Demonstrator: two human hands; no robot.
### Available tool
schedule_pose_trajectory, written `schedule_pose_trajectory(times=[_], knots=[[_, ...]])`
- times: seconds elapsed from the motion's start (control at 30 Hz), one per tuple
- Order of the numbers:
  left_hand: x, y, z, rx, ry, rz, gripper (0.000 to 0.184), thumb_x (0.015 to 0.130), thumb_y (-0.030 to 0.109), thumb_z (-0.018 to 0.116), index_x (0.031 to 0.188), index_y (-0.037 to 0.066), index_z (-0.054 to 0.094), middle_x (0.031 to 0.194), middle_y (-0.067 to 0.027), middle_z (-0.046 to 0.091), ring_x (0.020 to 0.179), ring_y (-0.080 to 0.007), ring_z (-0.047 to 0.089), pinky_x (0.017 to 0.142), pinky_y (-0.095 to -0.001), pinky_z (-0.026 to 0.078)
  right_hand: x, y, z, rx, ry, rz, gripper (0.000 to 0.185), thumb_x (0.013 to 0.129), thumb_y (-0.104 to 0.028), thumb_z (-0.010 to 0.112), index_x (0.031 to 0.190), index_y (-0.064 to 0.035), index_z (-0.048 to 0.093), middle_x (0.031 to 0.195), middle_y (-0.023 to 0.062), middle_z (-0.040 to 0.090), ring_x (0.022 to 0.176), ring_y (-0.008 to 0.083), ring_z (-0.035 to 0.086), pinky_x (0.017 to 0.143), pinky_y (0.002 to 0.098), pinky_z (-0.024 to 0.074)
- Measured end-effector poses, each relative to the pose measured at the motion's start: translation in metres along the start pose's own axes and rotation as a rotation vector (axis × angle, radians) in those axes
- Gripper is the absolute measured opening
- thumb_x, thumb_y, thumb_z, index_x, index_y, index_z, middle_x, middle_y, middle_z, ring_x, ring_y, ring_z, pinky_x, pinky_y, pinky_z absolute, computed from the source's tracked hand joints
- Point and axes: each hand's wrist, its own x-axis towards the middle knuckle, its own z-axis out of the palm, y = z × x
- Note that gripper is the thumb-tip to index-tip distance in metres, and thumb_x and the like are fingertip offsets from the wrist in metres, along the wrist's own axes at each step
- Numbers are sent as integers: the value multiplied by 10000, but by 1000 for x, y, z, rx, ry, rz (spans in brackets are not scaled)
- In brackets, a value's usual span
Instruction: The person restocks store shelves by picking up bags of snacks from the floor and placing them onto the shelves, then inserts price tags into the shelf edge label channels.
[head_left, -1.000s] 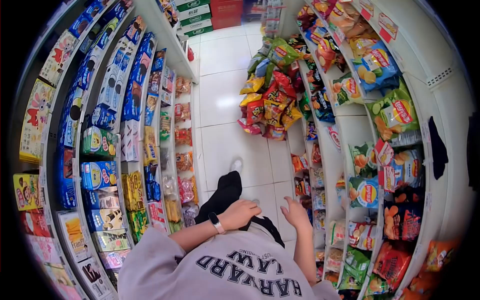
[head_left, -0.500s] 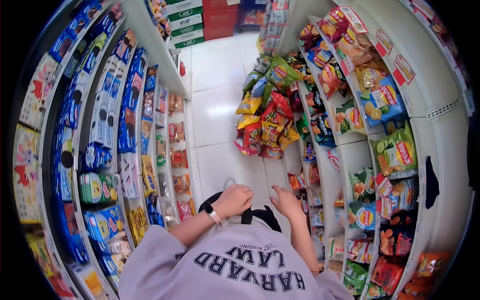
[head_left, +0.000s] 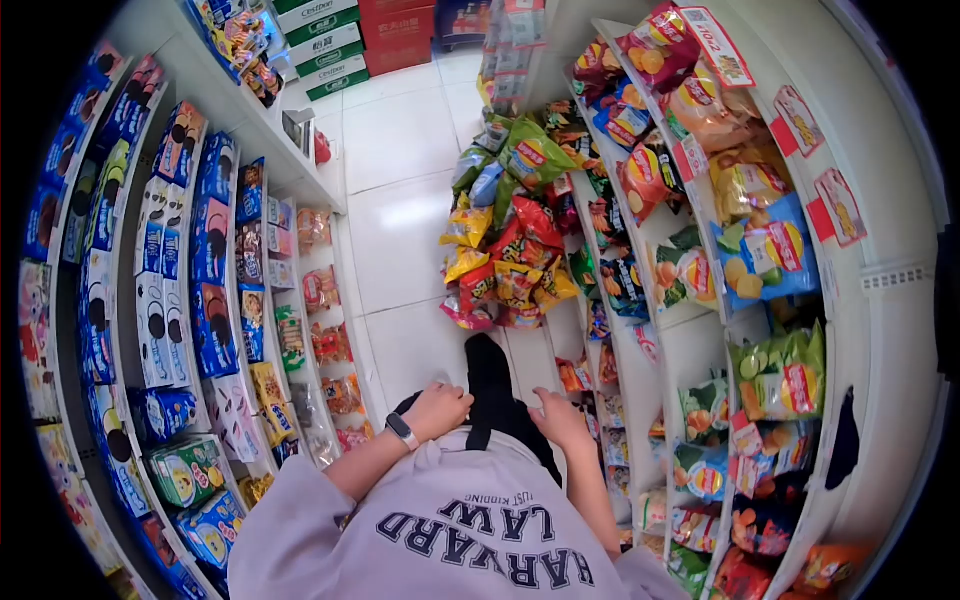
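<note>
My left hand (head_left: 443,410), with a dark-faced watch (head_left: 402,431) on a pale band, is in front of my waist with its fingers curled in. Nothing shows in it. My right hand (head_left: 561,418) hangs at the other side of my waist, fingers loosely apart and holding nothing. Between the hands are my black trouser leg (head_left: 489,375) and a dark strap (head_left: 478,437) below the grey shirt (head_left: 470,520). Beyond the right hand, a heap of snack bags (head_left: 515,265) in red, yellow and green stands against the right shelves. Neither hand touches the goods.
Shelves of blue cookie boxes (head_left: 212,250) line the left side. Chip bags (head_left: 775,255) fill the shelves at right, with price cards (head_left: 840,207) sticking out. White floor tiles (head_left: 400,220) run ahead between them. Stacked green-and-white cartons (head_left: 328,50) and red cartons (head_left: 398,35) stand at the far end.
The view has shifted and turned slightly, and the bag heap is now nearer my legs. One black-clad leg has come forward between my hands. Both hands stay near my waist.
</note>
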Motion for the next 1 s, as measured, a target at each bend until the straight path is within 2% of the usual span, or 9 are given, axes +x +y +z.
schedule_pose_trajectory(times=[0.17, 0.23, 0.27, 0.3, 0.4, 0.53, 0.7, 0.83, 1.0], knots=[[48, -20, -29, -4, 110, -83, 138, 812, 197, 595, 865, 71, 574, 809, -108, 582, 812, -296, 590, 736, -408, 461, 79, 19, -51, -108, -32, -51, 378, 840, -282, 598, 1150, -79, 523, 972, 182, 619, 907, 371, 608, 759, 468, 501], [66, -30, -41, -15, 16, -194, 146, 808, 195, 599, 874, 68, 574, 809, -118, 580, 816, -300, 586, 729, -410, 461, 105, 25, -62, -163, -41, -104, 424, 829, -266, 603, 1204, -89, 512, 974, 212, 619, 895, 395, 606, 768, 459, 502], [66, -33, -37, 21, 106, -234, 162, 807, 201, 599, 891, 65, 574, 809, -122, 580, 813, -304, 584, 728, -411, 462, 118, 26, -67, -165, -77, -96, 413, 833, -259, 599, 1199, -88, 513, 983, 207, 617, 911, 388, 600, 775, 461, 497], [67, -33, -42, 48, 92, -288, 156, 824, 230, 575, 850, 76, 569, 802, -101, 584, 806, -268, 578, 730, -394, 435, 131, 22, -79, -171, -118, -90, 402, 837, -251, 595, 1194, -87, 515, 993, 202, 614, 928, 382, 594, 782, 464, 492], [65, -35, -40, -15, 70, -407, 202, 833, 246, 595, 933, 72, 568, 843, -115, 592, 828, -298, 594, 744, -412, 464, 150, 5, -109, -84, -26, -206, 381, 843, -239, 587, 1184, -83, 515, 1009, 198, 609, 947, 378, 586, 789, 466, 484], [66, -45, -36, -42, -53, -383, 221, 846, 245, 584, 979, 70, 572, 844, -108, 589, 827, -287, 593, 759, -405, 461, 168, 0, -112, -43, -7, -230, 374, 845, -239, 584, 1177, -82, 518, 1003, 203, 609, 931, 390, 589, 795, 466, 482], [70, -56, -49, -45, 126, -396, 201, 831, 245, 595, 943, 78, 581, 829, -88, 581, 821, -257, 587, 726, -377, 437, 169, 7, -78, -112, -146, -182, 376, 845, -257, 587, 1165, -73, 518, 995, 177, 608, 935, 360, 597, 782, 461, 495], [59, -73, -50, -12, 30, -426, 208, 833, 257, 598, 935, 78, 574, 835, -102, 590, 812, -277, 597, 726, -392, 450, 163, -12, -71, -120, -214, -175, 376, 846, -262, 587, 1164, -75, 518, 989, 165, 607, 933, 345, 601, 773, 457, 502], [63, -87, -69, 38, -8, -462, 219, 836, 270, 596, 940, 78, 571, 853, -113, 601, 810, -290, 612, 708, -414, 466, 165, -25, -71, -49, -142, -216, 373, 848, -259, 586, 1168, -80, 518, 972, 166, 610, 927, 344, 599, 783, 453, 496]])
